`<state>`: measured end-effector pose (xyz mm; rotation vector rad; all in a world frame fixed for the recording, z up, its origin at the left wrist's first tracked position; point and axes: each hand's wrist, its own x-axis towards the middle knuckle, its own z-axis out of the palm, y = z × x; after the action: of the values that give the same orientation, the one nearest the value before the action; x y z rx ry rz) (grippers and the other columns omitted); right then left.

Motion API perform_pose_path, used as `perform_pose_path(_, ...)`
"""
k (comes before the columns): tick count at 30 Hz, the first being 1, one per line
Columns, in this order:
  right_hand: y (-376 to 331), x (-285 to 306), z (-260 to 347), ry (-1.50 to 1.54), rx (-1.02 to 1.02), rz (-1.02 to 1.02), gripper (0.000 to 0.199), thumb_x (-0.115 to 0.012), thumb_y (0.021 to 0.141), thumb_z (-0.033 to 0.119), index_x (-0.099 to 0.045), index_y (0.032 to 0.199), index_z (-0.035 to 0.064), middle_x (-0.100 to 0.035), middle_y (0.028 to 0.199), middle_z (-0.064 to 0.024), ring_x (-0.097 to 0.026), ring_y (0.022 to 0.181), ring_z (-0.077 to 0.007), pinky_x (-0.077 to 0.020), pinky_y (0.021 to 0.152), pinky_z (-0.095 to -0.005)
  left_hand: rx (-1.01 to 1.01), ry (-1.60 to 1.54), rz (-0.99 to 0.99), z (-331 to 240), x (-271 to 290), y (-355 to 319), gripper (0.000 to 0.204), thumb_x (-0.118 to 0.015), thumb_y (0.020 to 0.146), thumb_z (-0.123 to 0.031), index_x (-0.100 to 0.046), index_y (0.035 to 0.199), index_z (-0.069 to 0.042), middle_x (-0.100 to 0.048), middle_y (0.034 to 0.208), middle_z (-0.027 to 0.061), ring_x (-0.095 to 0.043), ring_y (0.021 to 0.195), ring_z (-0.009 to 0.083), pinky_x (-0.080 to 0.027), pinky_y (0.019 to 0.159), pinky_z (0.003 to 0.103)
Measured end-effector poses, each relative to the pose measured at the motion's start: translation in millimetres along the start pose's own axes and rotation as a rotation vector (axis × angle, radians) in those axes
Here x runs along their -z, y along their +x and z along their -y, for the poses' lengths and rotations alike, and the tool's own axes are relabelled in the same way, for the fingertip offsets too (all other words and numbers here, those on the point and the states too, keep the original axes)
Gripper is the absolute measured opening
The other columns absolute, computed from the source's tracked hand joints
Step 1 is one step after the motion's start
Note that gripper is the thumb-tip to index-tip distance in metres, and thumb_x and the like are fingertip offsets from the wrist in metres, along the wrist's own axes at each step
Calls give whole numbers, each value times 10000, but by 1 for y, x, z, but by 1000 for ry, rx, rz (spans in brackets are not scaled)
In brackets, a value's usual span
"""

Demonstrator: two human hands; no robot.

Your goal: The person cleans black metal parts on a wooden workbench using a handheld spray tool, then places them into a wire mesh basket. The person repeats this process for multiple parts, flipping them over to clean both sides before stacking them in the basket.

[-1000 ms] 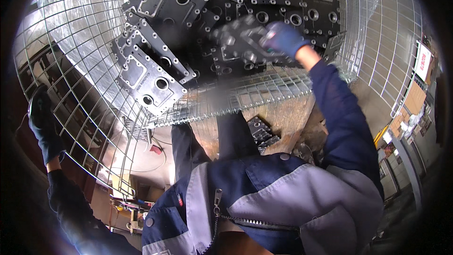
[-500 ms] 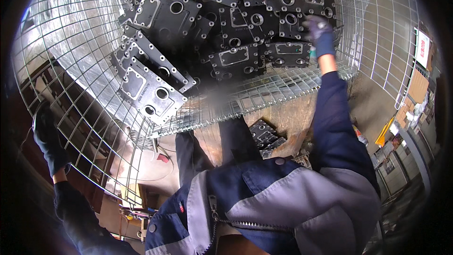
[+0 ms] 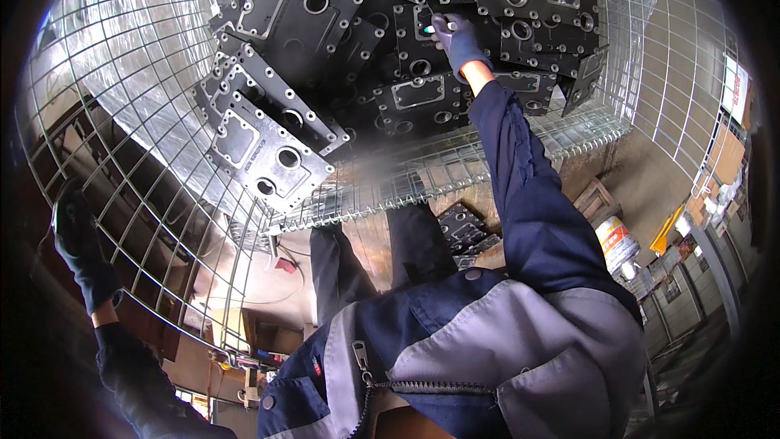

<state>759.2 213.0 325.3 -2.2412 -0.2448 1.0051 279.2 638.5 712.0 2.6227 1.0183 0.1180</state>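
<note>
Black cast metal plates, each with round holes and a raised rectangular frame, lie heaped at loose angles inside a wire mesh cage. The person's gloved right hand reaches deep over the cage's front edge and rests on a plate near the middle of the heap, fingers curled around something small with a pale tip; what it is cannot be told. The gloved left hand hangs outside the cage's left wall, and whether it grips the wire cannot be told. The risk seems to be the pile: plates leaning on each other could slide if one is disturbed, pinching the outstretched fingers.
</note>
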Motion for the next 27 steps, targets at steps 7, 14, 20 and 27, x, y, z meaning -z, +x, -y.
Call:
perform_pose_path(7,11,-1,-7,265,7,-41,275,-674,903,145,-638,1160,54,-696,891,-58,-643,638,-133,-481,544,-257,54,-174,48,25,-3,2,306,-479,1007,-167,-619,1198,28,-643,1190,113,-606,1068,184,-489,917,304)
perform_pose_path(14,-74,19,-33,579,-227,-10,206,-689,868,86,-648,1062,30,-692,929,-78,-675,716,-150,-554,571,-266,222,-393,8,23,-1,-2,323,-462,1014,-165,-598,1225,39,-625,1209,119,-593,1093,192,-495,937,310)
perform_pose_path(20,-118,-12,-99,716,-380,-57,152,-687,867,57,-655,1014,41,-699,840,-74,-647,643,-137,-526,535,-267,198,-318,23,27,1,0,292,-455,1012,-106,-598,1216,46,-625,1202,130,-592,1099,203,-494,946,311)
perform_pose_path(27,-141,-32,-109,632,-329,-207,118,-708,853,113,-709,968,89,-654,741,-7,-552,560,-81,-433,497,-240,206,-295,45,23,-2,5,271,-483,998,-84,-604,1207,38,-626,1202,124,-596,1095,209,-489,955,308)
